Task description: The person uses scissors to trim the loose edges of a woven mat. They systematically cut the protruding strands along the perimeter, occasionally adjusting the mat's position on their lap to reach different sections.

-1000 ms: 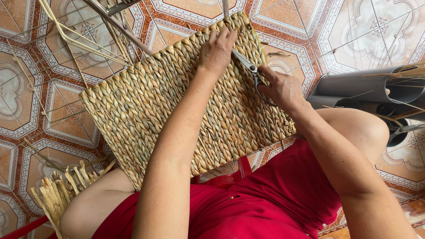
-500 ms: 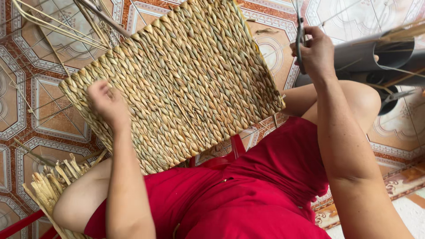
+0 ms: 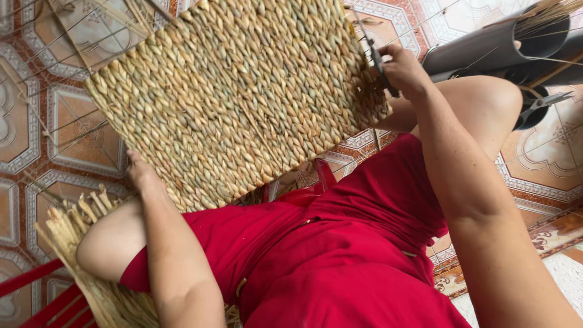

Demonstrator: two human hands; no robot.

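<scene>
Large tan woven-straw panel (image 3: pixel 237 97) fills upper centre, propped on your lap. Light, stiff, wire-framed; hold its edges. Your left hand (image 3: pixel 138 171) grips the lower-left edge; right hand (image 3: pixel 402 68) clenches dark metal scissors (image 3: pixel 376 58) at right edge.

The left hand (image 3: pixel 141 173) is reaching forward from the lower left, its forearm running up from the bottom edge and the wrist bending slightly outward. Its fingers are mostly hidden, so only the back of the hand and the thumb side are showing, and how they are closing cannot be told. The right hand (image 3: pixel 402 68) is extending up along the right side, the forearm rising steeply from the lower right corner and the elbow lying out of view. Its fingers (image 3: pixel 388 61) are curling inward into a closed grip, knuckles facing the camera. Both bare knees are spreading apart beneath the arms, and the two hands are working well apart.
</scene>
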